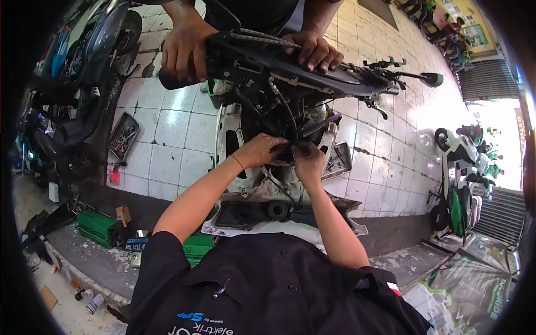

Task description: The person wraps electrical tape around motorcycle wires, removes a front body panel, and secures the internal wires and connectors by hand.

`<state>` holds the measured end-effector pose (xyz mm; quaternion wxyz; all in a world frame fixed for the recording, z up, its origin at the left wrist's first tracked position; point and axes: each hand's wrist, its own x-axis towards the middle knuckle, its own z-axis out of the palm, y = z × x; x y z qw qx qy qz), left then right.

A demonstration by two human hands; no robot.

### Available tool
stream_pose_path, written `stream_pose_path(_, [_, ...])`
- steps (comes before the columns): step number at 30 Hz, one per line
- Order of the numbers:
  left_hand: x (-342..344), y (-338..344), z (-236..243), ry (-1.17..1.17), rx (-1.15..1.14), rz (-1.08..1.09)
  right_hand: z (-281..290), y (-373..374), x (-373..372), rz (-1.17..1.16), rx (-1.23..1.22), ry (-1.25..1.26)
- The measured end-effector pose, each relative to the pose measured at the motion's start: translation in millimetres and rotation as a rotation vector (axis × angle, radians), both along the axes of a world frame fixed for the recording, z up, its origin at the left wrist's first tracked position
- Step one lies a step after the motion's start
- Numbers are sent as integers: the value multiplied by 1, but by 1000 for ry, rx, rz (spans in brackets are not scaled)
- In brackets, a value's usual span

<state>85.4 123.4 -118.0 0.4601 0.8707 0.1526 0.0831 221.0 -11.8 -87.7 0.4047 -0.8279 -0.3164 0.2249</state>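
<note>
A partly stripped scooter (230,131) stands before me, its pale body frame around a dark cavity. My left hand (262,149) reaches into it, fingers curled against dark parts. Just beside it, my right hand (308,164) is closed with its fingertips pinched together. What both hands grip is hidden in shadow. A black cable (289,111) drops from above to the spot between them. Across from me, a co-worker's two hands, one on the left (184,53) and one on the right (315,50), rest on a long dark scooter assembly (279,64) with a mirror and lever.
Metal trays of tools and small parts lie on the tiled floor, one at left (124,137) and one at right (339,160). A green toolbox (96,228) sits on the ledge near me. Other motorbikes stand at left (84,84) and at right (460,173).
</note>
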Motion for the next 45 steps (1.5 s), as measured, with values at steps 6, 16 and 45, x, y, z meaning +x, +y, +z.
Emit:
stream_pose_path(6, [9, -7, -5, 14, -2, 41, 4, -12, -5, 333, 221, -321])
stream_pose_path(16, [3, 1, -3, -59, -168, -23, 10, -22, 11, 603, 92, -330])
stream_pose_path(45, [14, -26, -2, -74, 119, 155, -9, -17, 48, 307, -153, 348])
